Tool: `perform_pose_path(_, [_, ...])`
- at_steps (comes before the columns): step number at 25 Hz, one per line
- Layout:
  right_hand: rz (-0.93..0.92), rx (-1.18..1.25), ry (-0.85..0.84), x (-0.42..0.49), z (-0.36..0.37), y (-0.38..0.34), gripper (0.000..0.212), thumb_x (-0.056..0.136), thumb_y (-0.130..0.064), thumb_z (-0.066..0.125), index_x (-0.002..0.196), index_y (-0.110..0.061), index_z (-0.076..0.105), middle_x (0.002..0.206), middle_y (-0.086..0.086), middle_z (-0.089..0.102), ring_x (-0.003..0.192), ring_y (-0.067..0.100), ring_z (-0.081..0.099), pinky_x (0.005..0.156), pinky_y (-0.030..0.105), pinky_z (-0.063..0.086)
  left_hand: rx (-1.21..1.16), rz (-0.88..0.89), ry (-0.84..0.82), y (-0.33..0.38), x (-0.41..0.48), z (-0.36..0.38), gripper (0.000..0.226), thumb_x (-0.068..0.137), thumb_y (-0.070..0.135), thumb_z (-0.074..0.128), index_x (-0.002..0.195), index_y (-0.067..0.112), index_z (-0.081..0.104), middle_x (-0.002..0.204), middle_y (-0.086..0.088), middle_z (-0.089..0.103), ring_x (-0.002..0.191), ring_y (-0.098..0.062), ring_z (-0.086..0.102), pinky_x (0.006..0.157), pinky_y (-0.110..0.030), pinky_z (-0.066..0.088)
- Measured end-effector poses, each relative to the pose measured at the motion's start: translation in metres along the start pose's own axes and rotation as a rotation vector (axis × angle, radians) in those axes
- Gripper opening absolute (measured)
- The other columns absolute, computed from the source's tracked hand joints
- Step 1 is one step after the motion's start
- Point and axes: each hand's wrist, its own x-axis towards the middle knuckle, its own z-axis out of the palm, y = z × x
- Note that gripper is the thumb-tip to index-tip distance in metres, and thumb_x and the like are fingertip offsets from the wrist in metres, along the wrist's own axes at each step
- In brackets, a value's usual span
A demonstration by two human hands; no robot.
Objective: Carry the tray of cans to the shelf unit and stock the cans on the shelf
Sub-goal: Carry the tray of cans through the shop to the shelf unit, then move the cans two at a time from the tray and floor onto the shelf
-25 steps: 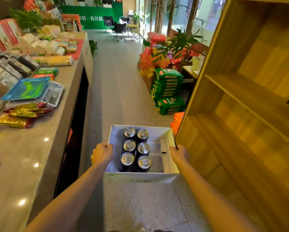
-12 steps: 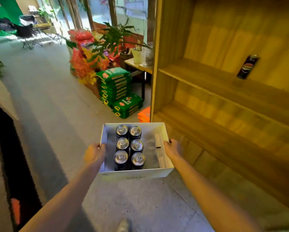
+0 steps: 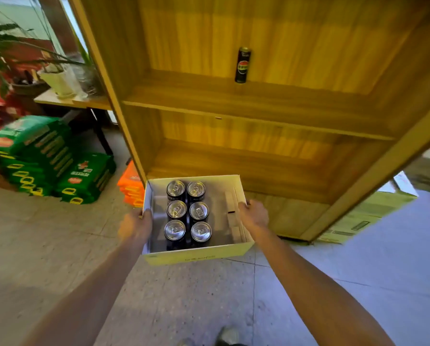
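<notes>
While held out level before the wooden shelf unit [image 3: 258, 101]: white tray [image 3: 199, 255], six cans [image 3: 187, 213] upright inside in two rows of three, toward its left. Left hand [image 3: 135, 227] clamped on the left wall, thumb over the rim; right hand [image 3: 253, 216] closed on the right wall. One more black can [image 3: 243, 65] upright on the unit's upper shelf. Green bags [image 3: 46, 158] stacked left of the unit.
</notes>
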Motion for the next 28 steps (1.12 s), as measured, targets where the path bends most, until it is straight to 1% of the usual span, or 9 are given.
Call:
perform_pose_path(3, [0.070,0.015,0.067,0.017,-0.021,0.031,0.030,0.100,-0.031,0.050,0.108,-0.009,0.068,0.100,0.014,0.072,0.097,0.032,0.067,0.070,0.028,0.040,-0.039,0.065,-0.050,0.025,0.005,0.040,0.039,0.089,0.031,0.055,0.057,0.011,0.047,0.067,-0.020,0.059,0.073,-0.042,0.060,0.065,-0.041,0.047])
perform_pose_path(6, [0.112,0.032,0.107,0.042,-0.032,0.062,0.027,0.099,-0.032,0.050,0.100,-0.011,0.068,0.096,0.013,0.072,0.093,0.033,0.066,0.070,0.028,0.040,-0.037,0.079,-0.099,0.038,0.010,0.084,0.038,0.090,0.032,0.054,0.059,0.010,0.050,0.065,-0.016,0.057,0.071,-0.039,0.058,0.062,-0.038,0.043])
perform_pose_path(8, [0.150,0.052,0.139,0.056,-0.032,0.084,0.031,0.098,-0.032,0.051,0.106,-0.009,0.069,0.098,0.014,0.073,0.088,0.033,0.064,0.069,0.028,0.038,-0.024,0.091,-0.126,0.038,0.016,0.114,0.038,0.090,0.034,0.052,0.062,0.009,0.052,0.060,-0.011,0.053,0.067,-0.037,0.055,0.059,-0.036,0.040])
perform_pose_path(14, [0.246,0.073,0.142,0.108,0.011,0.149,0.026,0.096,-0.029,0.053,0.099,-0.012,0.072,0.088,0.013,0.071,0.089,0.036,0.065,0.065,0.028,0.035,-0.040,0.129,-0.186,0.012,0.058,0.216,0.036,0.089,0.030,0.052,0.060,0.008,0.048,0.059,-0.017,0.052,0.062,-0.036,0.055,0.058,-0.040,0.042])
perform_pose_path(16, [0.268,0.061,0.146,0.133,0.039,0.177,0.028,0.096,-0.030,0.053,0.107,-0.013,0.072,0.096,0.011,0.073,0.089,0.033,0.065,0.068,0.028,0.038,-0.028,0.124,-0.198,-0.010,0.076,0.261,0.034,0.090,0.028,0.053,0.060,0.013,0.047,0.065,-0.025,0.057,0.067,-0.041,0.061,0.062,-0.044,0.048])
perform_pose_path(20, [0.277,0.048,0.169,0.190,0.119,0.254,0.028,0.095,-0.031,0.054,0.109,-0.014,0.071,0.097,0.007,0.073,0.083,0.025,0.063,0.068,0.027,0.039,-0.039,0.111,-0.229,-0.071,0.117,0.359,0.037,0.087,0.034,0.050,0.057,0.014,0.044,0.059,-0.021,0.052,0.062,-0.041,0.057,0.059,-0.045,0.047])
perform_pose_path(23, [0.304,0.067,0.209,0.234,0.188,0.327,0.030,0.096,-0.032,0.055,0.115,-0.014,0.071,0.103,0.009,0.073,0.091,0.027,0.065,0.073,0.029,0.043,0.015,0.142,-0.207,-0.129,0.147,0.442,0.041,0.088,0.037,0.052,0.055,0.015,0.042,0.053,-0.003,0.048,0.060,-0.038,0.053,0.056,-0.040,0.040])
perform_pose_path(25, [0.312,0.071,0.222,0.262,0.240,0.379,0.032,0.097,-0.032,0.054,0.119,-0.014,0.069,0.108,0.012,0.073,0.098,0.032,0.065,0.080,0.034,0.048,0.031,0.151,-0.190,-0.172,0.165,0.499,0.041,0.090,0.039,0.052,0.058,0.014,0.046,0.054,0.000,0.049,0.062,-0.033,0.053,0.057,-0.034,0.036])
perform_pose_path(28, [0.305,0.064,0.254,0.297,0.312,0.450,0.032,0.098,-0.032,0.053,0.121,-0.013,0.067,0.111,0.012,0.072,0.090,0.027,0.063,0.079,0.034,0.049,0.053,0.149,-0.223,-0.236,0.186,0.581,0.036,0.093,0.041,0.051,0.074,0.013,0.063,0.070,-0.011,0.064,0.073,-0.036,0.060,0.061,-0.035,0.044])
